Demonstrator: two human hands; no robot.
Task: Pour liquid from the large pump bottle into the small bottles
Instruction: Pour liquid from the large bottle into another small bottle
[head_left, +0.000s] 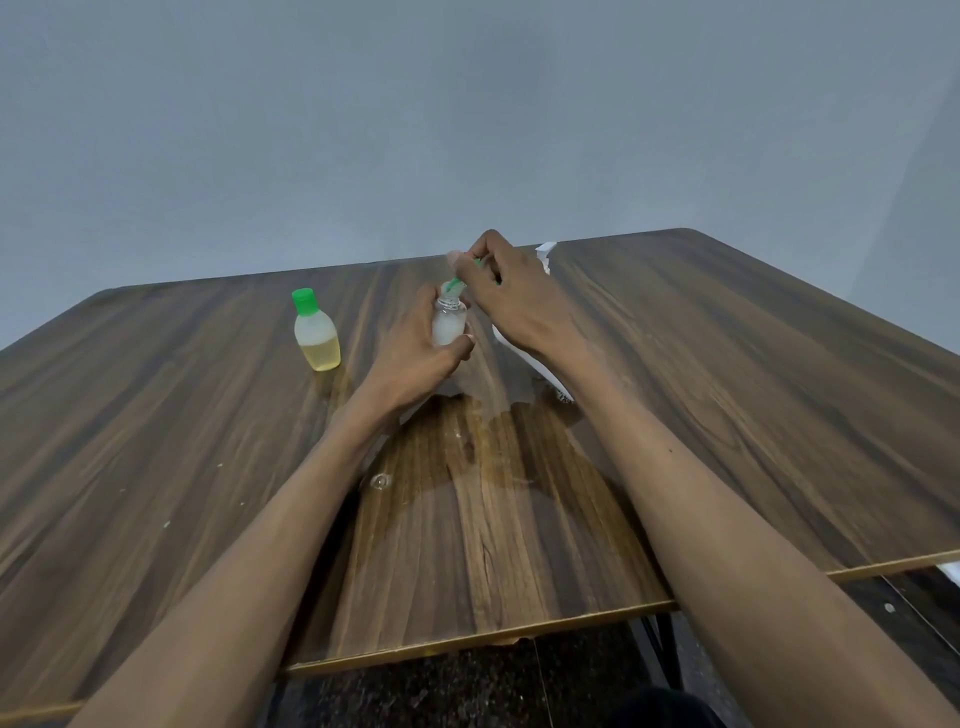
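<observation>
Spilled liquid (483, 457) pooled on the tabletop (753, 374) nearest me. Beyond it, I held the small open bottle (449, 325), my left hand (415, 348) wrapped round its body, right hand (498, 291) pinching its green cap (457, 283) just above the neck. Step judged: capping or uncapping, I could not tell which. The pump bottle (545, 254) stood mostly hidden behind my right hand. A capped bottle (316, 338) of yellow liquid stood left.

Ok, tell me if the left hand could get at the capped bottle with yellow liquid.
Probably yes: bare table lies between, but the left hand must first release the small bottle it grips.
</observation>
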